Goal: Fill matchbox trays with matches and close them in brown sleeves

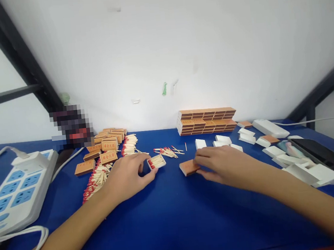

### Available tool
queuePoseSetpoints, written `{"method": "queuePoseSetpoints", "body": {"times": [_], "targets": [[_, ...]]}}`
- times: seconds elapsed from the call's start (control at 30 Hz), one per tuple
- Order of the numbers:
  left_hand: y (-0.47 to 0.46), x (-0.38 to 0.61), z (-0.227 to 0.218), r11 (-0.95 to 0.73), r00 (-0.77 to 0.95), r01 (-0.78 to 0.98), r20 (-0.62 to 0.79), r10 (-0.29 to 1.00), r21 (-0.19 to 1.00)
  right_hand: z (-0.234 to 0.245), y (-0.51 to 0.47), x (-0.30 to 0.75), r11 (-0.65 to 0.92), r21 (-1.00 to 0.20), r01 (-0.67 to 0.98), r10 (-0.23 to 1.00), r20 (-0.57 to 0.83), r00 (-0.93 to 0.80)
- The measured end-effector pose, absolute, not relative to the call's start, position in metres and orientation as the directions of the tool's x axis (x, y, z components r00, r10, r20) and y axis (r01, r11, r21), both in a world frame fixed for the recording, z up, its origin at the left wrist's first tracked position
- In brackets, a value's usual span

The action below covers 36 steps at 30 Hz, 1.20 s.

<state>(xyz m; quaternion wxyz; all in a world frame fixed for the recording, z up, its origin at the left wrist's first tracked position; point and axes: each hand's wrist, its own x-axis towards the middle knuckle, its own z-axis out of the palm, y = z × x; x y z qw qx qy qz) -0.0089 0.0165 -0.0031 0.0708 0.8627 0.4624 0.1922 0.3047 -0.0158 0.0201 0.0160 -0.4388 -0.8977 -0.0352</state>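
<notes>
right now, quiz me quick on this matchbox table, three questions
1. True or false: the left hand grips a small white cardboard tray of red-tipped matches.
2. The right hand touches: A an orange cardboard matchbox sleeve, B a white plastic power strip?
3. Fill in: the stack of orange matchboxes stands by the white ____.
Key: 1 true; 2 A; 3 wall.

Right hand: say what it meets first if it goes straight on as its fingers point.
The right hand points left; its fingers grip the orange matchbox sleeve, so that comes first. Beyond, roughly in line, lies the tray of matches held by the left hand.
</notes>
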Motion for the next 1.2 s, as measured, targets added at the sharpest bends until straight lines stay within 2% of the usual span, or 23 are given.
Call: {"method": "queuePoseSetpoints", "body": {"times": [0.17, 0.27, 0.5, 0.7, 0.97, 1.2], "targets": [[0.019, -0.01, -0.008, -0.626, 0.542, 0.71, 0.319, 0.778, 0.321, 0.021, -0.005, 0.303, 0.558, -0.317, 0.767, 0.802, -0.031, -0.596], [0.018, -0.01, -0.009, -0.641, 0.548, 0.696, 0.337, 0.766, 0.324, 0.024, 0.01, 0.296, 0.549, -0.431, 0.716, 0.767, -0.081, -0.637], [0.013, -0.007, -0.01, -0.631, 0.559, 0.689, 0.294, 0.776, 0.357, 0.0, 0.008, 0.276, 0.548, -0.483, 0.683, 0.822, 0.163, -0.546], [0.01, -0.005, -0.012, -0.657, 0.58, 0.663, 0.307, 0.754, 0.36, -0.011, 0.001, 0.279, 0.562, -0.531, 0.634, 0.817, 0.236, -0.526], [0.007, -0.005, -0.015, -0.742, 0.629, 0.608, 0.399, 0.667, 0.282, -0.012, -0.006, 0.278, 0.687, -0.429, 0.587, 0.726, 0.374, -0.577], [0.007, -0.002, -0.013, -0.736, 0.624, 0.57, 0.391, 0.677, 0.365, -0.009, -0.012, 0.282, 0.722, -0.397, 0.567, 0.691, 0.452, -0.563]]}}
